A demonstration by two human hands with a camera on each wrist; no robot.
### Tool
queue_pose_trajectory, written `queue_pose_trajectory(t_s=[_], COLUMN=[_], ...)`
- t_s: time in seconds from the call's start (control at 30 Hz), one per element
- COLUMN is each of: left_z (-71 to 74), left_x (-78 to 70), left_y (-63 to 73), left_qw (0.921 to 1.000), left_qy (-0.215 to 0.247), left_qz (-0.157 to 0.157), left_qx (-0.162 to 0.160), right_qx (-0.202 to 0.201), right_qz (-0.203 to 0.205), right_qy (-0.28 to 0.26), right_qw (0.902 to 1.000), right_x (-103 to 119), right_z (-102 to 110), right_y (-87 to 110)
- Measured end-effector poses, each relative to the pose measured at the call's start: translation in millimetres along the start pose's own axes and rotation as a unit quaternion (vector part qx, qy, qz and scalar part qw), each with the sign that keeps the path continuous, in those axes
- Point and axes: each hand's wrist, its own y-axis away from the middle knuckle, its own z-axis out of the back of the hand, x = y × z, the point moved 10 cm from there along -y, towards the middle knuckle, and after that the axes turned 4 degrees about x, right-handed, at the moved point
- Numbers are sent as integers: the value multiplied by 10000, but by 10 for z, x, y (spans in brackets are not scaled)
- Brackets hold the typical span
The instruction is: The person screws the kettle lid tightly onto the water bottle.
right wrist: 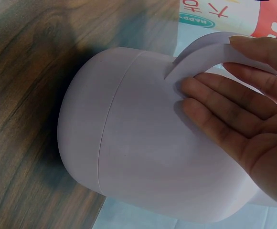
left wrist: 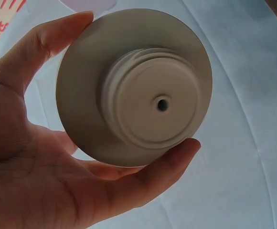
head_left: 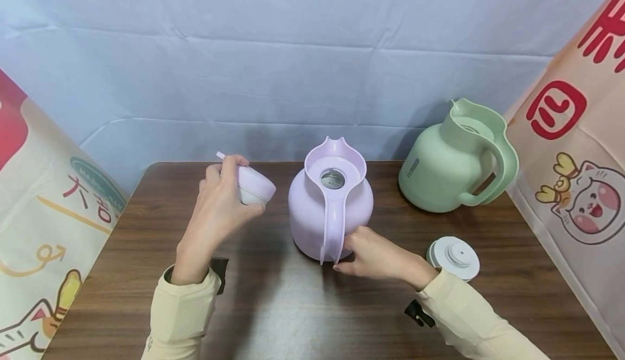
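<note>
A lilac thermos jug (head_left: 303, 208) stands upright on the table, its round mouth uncovered. My right hand (head_left: 368, 254) is low at the jug's handle (head_left: 335, 224). In the right wrist view the thumb and index finger pinch the handle (right wrist: 200, 59), while the other fingers lie against the jug body (right wrist: 143, 124). To the left of the jug, my left hand (head_left: 217, 203) holds the lilac lid (head_left: 256, 184) tilted above the tabletop. The left wrist view shows its pale underside (left wrist: 81, 109) with a round plug and a small hole, gripped at the rim between thumb and fingers.
A green thermos jug (head_left: 434, 165) with its mouth uncovered stands at the back right of the wooden table (head_left: 273, 316). Near my right forearm lies a white lid (head_left: 459, 257), plug side up. A pale cloth (head_left: 244, 78) hangs behind; printed banners flank both sides.
</note>
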Motion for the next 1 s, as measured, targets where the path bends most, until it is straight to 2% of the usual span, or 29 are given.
queue_pose_trajectory(t_s=[0.37,1.0], left_z=[14,74], left_x=[-33,-172], left_y=[-4,-3], left_qw=[9999,9995], left_qy=[-7,60], left_qz=[-87,-291], left_qx=[-59,-122], right_qx=[5,31], right_qz=[-79,-127], right_qy=[20,-61], right_qw=[10000,9999], right_x=[-4,-13], right_z=[3,-7], right_y=[5,-6])
